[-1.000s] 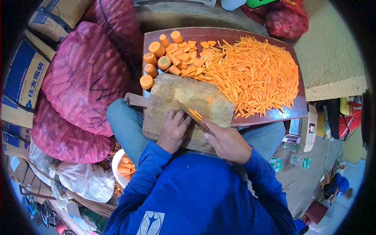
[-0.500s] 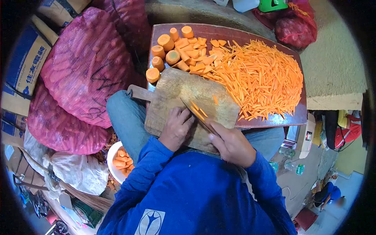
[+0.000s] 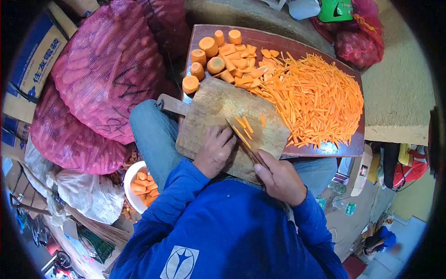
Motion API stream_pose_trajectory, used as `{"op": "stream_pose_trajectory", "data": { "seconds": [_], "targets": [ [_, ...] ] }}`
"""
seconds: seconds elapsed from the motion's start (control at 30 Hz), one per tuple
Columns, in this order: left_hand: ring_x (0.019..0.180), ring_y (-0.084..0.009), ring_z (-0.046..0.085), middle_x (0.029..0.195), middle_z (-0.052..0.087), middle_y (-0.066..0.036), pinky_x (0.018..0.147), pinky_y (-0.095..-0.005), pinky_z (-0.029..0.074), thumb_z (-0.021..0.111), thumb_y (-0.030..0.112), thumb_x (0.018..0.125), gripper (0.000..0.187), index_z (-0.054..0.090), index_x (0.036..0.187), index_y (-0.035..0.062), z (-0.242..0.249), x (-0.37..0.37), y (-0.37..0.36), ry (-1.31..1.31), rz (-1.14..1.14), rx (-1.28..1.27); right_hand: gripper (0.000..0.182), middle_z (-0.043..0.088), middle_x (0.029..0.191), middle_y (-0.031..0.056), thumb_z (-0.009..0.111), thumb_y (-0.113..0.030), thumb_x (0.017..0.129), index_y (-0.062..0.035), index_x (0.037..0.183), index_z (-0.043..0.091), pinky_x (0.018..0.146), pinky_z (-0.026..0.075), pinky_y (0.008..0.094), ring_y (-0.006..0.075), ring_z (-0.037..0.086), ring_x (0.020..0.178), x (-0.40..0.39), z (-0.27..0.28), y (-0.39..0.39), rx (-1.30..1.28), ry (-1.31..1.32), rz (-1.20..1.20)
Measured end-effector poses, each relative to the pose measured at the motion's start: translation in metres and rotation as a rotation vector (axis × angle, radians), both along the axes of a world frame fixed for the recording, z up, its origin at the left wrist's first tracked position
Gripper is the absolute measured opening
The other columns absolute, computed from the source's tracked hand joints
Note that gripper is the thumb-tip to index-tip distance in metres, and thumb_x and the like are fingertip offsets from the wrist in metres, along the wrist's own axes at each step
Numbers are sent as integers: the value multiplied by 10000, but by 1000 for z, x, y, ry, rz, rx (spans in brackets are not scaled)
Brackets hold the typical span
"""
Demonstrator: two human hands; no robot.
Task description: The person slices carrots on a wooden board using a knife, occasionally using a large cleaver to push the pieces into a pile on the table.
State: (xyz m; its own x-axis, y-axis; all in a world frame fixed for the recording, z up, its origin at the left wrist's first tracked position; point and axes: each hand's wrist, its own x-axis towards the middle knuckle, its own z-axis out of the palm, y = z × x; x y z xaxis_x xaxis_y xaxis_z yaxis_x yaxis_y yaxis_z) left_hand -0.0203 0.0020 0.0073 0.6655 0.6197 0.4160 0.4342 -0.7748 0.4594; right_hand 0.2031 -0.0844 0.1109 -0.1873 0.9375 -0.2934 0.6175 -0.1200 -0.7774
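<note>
My right hand grips the handle of a knife, whose thin blade slants across a worn wooden cutting board beside my left fingertips. My left hand rests on the board with its fingers curled; whatever lies beneath them is hidden. A few cut carrot strips lie just right of the blade. The board overlaps a dark red table. A large heap of carrot strips covers its right part, and carrot slices and thick carrot chunks sit at its far left.
A white bowl of peeled carrots stands low on the left. Behind it are full pink mesh sacks and a whitish plastic bag. A red mesh bag lies beyond the table. Another person is far off at lower right.
More carrot strips now lie loose on the board beside the blade. My hands stay close together at the knife, and the whole view has shifted slightly.
</note>
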Motion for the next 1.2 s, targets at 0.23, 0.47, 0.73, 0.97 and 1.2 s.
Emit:
{"op": "stream_pose_trajectory", "data": {
  "seconds": [0.23,0.47,0.73,0.97,1.2],
  "targets": [
    [1096,-366,588,1145,620,-168,947,-487,475,682,103,817,352,697,1134,-48,2,4,2,-74,28,-3,401,715,901,319,622,-249,1061,-32,1396,576,731,557,606,536,705,834,-9,-16,18,129,-5,8],
    [1073,-365,594,1112,620,-163,953,-485,478,693,95,796,349,698,1115,-48,6,2,1,-77,11,13,374,712,881,308,620,-243,1069,-21,1370,597,713,558,592,532,707,829,-9,-17,6,86,-22,-13],
    [1044,-356,585,1067,619,-146,915,-480,465,719,98,766,339,701,1077,-35,7,3,0,-101,58,19,363,710,881,313,628,-218,1059,-22,1362,589,722,554,599,537,706,832,-4,2,2,68,12,-1],
    [996,-344,576,986,585,-132,893,-476,461,753,86,729,304,701,1013,-10,4,3,1,-109,40,42,406,721,940,315,632,-213,1056,-45,1421,581,758,565,592,531,715,880,-13,-16,21,102,-9,42],
    [984,-341,578,960,576,-134,894,-474,462,762,82,703,272,690,952,0,5,2,2,-100,62,21,380,709,930,323,640,-216,1053,-40,1386,590,748,554,594,536,706,859,-9,-9,2,57,-21,-3]
  ]
}}
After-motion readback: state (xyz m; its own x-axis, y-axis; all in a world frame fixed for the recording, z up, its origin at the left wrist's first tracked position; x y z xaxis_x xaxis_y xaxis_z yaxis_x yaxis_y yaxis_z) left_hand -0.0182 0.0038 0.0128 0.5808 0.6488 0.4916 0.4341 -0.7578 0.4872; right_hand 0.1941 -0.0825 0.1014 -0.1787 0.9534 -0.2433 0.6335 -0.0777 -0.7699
